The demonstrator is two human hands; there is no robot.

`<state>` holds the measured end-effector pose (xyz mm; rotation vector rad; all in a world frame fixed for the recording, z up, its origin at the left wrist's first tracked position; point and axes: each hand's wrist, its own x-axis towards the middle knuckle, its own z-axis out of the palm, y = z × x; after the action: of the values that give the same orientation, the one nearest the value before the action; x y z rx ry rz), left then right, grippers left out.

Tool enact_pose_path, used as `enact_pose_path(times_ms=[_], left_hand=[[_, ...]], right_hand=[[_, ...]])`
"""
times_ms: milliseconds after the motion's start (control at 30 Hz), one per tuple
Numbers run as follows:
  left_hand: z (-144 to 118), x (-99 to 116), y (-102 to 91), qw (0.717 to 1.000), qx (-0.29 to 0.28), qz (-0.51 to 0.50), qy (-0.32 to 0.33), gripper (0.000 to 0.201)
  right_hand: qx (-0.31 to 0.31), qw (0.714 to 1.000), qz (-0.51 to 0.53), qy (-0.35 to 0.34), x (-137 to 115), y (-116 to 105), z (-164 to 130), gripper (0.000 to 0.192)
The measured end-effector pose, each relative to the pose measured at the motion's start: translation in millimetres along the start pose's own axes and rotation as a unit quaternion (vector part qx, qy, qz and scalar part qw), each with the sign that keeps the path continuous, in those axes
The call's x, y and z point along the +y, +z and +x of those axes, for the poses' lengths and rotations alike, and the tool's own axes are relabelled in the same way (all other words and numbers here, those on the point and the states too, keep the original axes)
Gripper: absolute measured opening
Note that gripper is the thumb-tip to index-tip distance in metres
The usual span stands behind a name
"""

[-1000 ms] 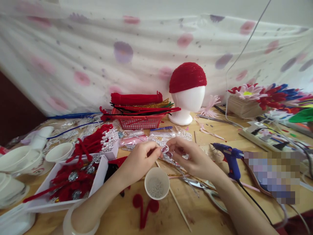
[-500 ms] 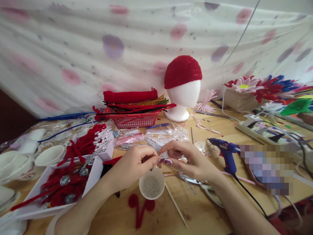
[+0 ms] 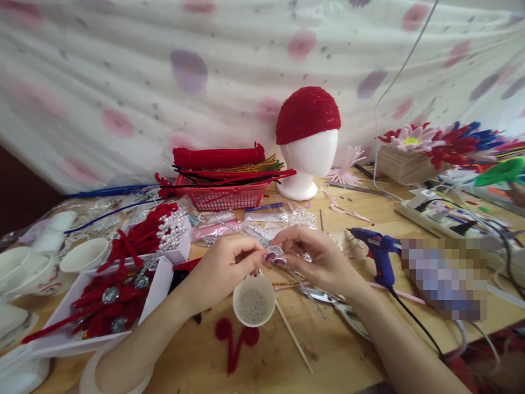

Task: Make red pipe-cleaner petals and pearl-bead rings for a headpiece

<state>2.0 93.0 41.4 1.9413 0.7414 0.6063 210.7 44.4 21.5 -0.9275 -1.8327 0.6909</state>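
White cup (image 3: 267, 288), bead-like bits (image 3: 253, 307) inside, stands near, just below my fingertips. Beaded loop, plain second ago, now hidden between hands: left hand (image 3: 223, 266) pinched, presumably on it; right hand (image 3: 322, 260), grip I cannot tell. Progress hard to judge.

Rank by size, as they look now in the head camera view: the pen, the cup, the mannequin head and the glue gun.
1. Mannequin head: largest
2. Cup and glue gun: I cannot rank them; the gun spans longer, the cup is fuller.
3. Pen: smallest
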Motion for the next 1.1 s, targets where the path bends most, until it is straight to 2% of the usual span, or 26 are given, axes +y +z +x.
enact_pose_path(times_ms=[100,367,533,667,900,1000,1100], left_hand=[[1.1,-0.7,-0.6,1.0,-0.011,-0.011,-0.002,0.026],[1.1,3.3,-0.6,1.0,-0.014,0.002,-0.008,0.02],[1.6,2.0,0.7,1.0,0.0,0.022,-0.008,0.021],[0.9,2.7,-0.2,0.999,-0.018,0.032,-0.009,0.022],[-0.3,2.0,-2.9,0.999,-0.03,-0.024,-0.031,0.016],[-0.1,0.8,-2.5,0.998,-0.013,-0.035,-0.041,0.014],[0.9,-0.5,0.5,0.996,0.026,-0.05,-0.062,0.015]], right_hand=[[-0.001,1.0,0.026,0.006,1.0,0.2,0.2,0.013],[0.028,0.999,0.014,0.037,5.0,4.8,2.1,0.013],[0.009,0.999,0.017,0.051,3.5,5.4,1.5,0.017],[0.022,0.998,-0.005,0.061,1.4,8.1,2.3,0.018],[0.051,0.996,-0.018,0.071,3.6,10.0,3.6,0.018],[0.06,0.996,-0.022,0.069,3.8,10.4,4.0,0.016],[0.081,0.994,-0.027,0.062,4.0,12.4,4.1,0.015]])
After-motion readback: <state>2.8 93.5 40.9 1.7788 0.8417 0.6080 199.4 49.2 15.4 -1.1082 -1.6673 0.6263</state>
